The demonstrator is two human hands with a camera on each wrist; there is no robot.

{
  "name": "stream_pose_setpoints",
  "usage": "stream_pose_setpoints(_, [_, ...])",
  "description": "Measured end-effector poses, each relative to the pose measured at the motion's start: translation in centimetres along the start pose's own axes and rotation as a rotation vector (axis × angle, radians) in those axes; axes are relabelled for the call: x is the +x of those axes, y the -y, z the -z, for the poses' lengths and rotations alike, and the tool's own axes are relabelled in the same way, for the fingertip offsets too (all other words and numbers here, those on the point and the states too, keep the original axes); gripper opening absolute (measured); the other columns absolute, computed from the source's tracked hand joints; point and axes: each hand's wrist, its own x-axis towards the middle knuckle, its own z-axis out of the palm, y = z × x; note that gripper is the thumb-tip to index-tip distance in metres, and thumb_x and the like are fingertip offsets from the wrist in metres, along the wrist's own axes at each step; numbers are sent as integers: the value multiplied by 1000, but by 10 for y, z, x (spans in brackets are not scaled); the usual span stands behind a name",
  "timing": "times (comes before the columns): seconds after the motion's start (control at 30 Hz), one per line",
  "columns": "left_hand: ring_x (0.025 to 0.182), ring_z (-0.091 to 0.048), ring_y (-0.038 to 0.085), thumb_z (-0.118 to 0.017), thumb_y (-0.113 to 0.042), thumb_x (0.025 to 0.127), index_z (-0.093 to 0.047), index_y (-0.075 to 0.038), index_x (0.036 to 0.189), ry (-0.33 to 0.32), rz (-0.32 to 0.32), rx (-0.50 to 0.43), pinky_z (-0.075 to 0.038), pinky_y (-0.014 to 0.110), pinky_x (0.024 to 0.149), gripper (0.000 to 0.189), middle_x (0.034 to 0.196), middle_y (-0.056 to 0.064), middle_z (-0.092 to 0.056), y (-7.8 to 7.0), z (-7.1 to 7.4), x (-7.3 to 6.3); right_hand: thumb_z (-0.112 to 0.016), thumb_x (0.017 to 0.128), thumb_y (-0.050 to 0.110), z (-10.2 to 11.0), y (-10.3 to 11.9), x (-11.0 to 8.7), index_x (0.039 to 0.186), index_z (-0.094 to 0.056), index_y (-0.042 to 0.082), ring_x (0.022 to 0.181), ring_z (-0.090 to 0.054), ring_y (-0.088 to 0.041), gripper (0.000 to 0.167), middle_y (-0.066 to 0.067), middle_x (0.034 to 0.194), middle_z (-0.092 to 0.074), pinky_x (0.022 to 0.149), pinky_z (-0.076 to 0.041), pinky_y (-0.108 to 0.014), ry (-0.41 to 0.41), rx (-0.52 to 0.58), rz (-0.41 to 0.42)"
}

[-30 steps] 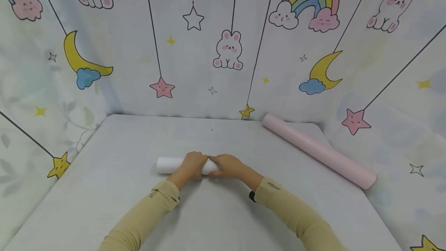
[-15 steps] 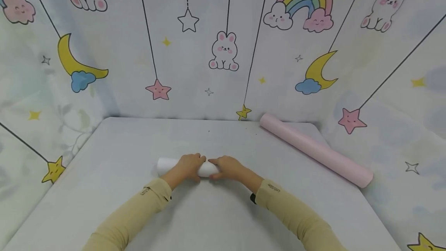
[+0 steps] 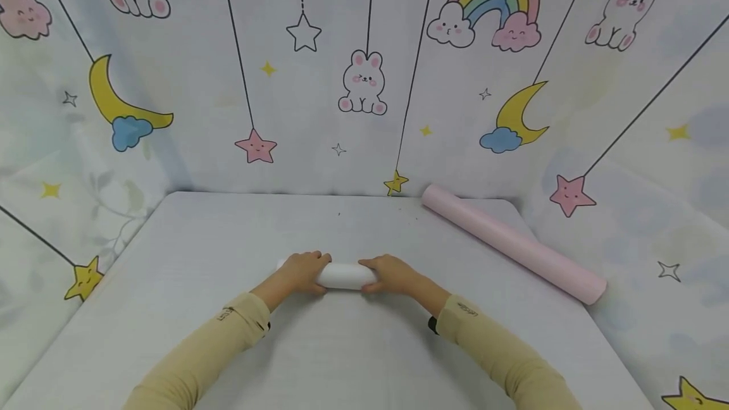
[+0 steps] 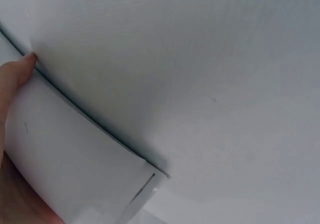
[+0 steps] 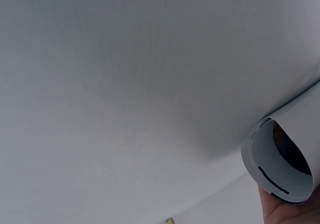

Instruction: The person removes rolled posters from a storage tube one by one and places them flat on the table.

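Note:
A white rolled-up sheet [image 3: 346, 276] lies crosswise on the table, hollow like a tube. My left hand [image 3: 302, 272] grips it near the left end, thumb on the near side and fingers over the far side. My right hand [image 3: 390, 274] holds the right end the same way, with a bare stretch of roll between the hands. In the left wrist view, the roll [image 4: 75, 144] shows a loose layered edge with a short black line. The right wrist view looks into the roll's open end [image 5: 280, 164], where black strokes mark the inner layers; my palm [image 5: 290, 211] is under it.
A longer pink roll [image 3: 512, 242] lies slanted along the table's right edge. The white table [image 3: 228, 226] meets a wall covering [image 3: 319, 100] printed with rabbits, stars and moons at the back and both sides.
My hands have moved apart along the white roll, from almost touching to a clear gap. The right hand went right, and the roll shifted right, its left end now mostly behind my left hand.

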Motion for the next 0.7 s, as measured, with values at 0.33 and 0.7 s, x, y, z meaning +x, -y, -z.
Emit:
stream_pose_setpoints(0.33, [90, -58, 26, -76, -43, 71, -52, -7, 113, 24, 25, 29, -48, 43, 72, 61, 100, 9, -58, 7, 1, -9, -71, 78, 35, 6, -20, -21, 129, -53, 7, 101, -57, -19, 61, -9, 117, -61, 83, -44, -37, 4, 47, -29])
stream_pose_setpoints(0.7, [81, -60, 26, -76, -43, 71, -51, -5, 106, 5, -16, 49, -48, 41, 65, 57, 92, 10, -59, 0, 4, -12, -72, 78, 31, 8, -28, -32, 127, -54, 6, 93, -57, -14, 58, -8, 115, -62, 77, -46, -33, 12, 86, -19])
